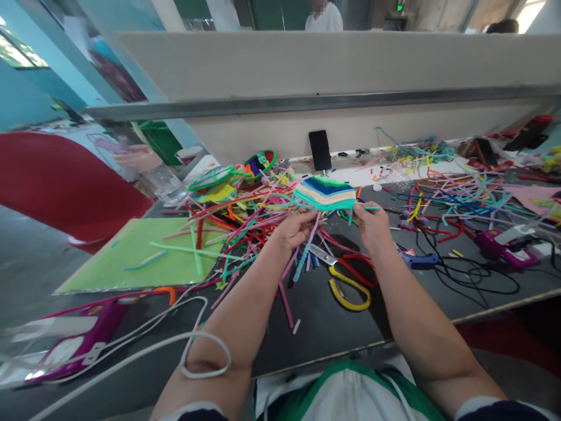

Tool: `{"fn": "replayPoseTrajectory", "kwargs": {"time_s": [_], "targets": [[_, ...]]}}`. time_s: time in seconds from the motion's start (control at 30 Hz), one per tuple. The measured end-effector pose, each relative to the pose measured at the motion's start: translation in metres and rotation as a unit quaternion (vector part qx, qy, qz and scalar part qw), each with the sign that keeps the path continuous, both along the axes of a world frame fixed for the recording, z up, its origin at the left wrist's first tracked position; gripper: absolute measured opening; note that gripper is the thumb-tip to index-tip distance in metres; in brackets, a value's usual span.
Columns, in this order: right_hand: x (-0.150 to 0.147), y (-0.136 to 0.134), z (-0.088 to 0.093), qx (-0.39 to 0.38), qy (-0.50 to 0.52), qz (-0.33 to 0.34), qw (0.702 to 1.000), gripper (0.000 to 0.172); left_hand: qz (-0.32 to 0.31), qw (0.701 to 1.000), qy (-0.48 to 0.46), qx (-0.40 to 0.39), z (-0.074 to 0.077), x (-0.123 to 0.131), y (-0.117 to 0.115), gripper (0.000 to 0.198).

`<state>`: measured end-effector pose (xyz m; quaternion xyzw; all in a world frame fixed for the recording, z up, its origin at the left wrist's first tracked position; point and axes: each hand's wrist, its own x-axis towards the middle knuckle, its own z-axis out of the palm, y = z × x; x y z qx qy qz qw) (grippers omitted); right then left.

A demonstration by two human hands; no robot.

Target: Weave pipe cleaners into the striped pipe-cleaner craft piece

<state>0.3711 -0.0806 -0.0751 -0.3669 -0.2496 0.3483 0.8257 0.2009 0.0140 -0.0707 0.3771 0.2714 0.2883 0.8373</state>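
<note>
A striped pipe-cleaner panel (326,194) in green, navy, cream and teal is held up over the table between both hands. My left hand (298,229) is closed on its lower left edge, the fingertips partly behind it. With thumb and fingers pinched, my right hand (371,221) grips the panel's right corner, where a teal pipe-cleaner end sticks out. A lilac pipe cleaner (312,229) hangs down beside my left fingers. Below the hands lie scissors (350,297) with one red and one yellow handle loop, blades pointing left under loose pieces.
Loose pipe cleaners (245,216) heap behind and left of my hands. A phone (319,150) leans against the partition (272,140). Black cables (464,263) and a purple power strip (504,248) lie right; a green sheet (144,257) and white cable (205,339) left.
</note>
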Motion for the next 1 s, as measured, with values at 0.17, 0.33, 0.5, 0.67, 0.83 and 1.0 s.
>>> {"fn": "replayPoseTrajectory", "kwargs": {"time_s": [0.17,0.33,0.5,0.67,0.83,1.0], "targets": [[-0.003,-0.002,0.002,0.003,-0.025,0.007,1.000,0.025,0.015,1.000,0.012,0.013,0.002,0.003,-0.002,0.011],[-0.001,-0.002,0.001,-0.008,-0.032,0.007,0.999,0.026,0.034,0.997,0.024,0.067,0.008,0.002,-0.004,0.013],[0.000,0.000,-0.002,-0.014,-0.022,0.010,1.000,0.029,0.047,0.993,0.018,0.105,0.010,0.001,-0.004,0.017],[0.003,0.000,-0.002,0.002,-0.028,0.034,0.999,0.029,0.041,0.991,0.015,0.124,0.014,0.000,-0.005,0.021],[0.007,0.000,0.002,0.027,-0.004,0.041,0.999,0.032,0.024,0.989,0.011,0.149,0.033,-0.005,-0.014,0.022],[0.009,-0.003,0.004,0.010,-0.005,0.019,1.000,0.029,-0.087,0.982,-0.060,0.158,0.043,-0.017,-0.017,0.037]]}}
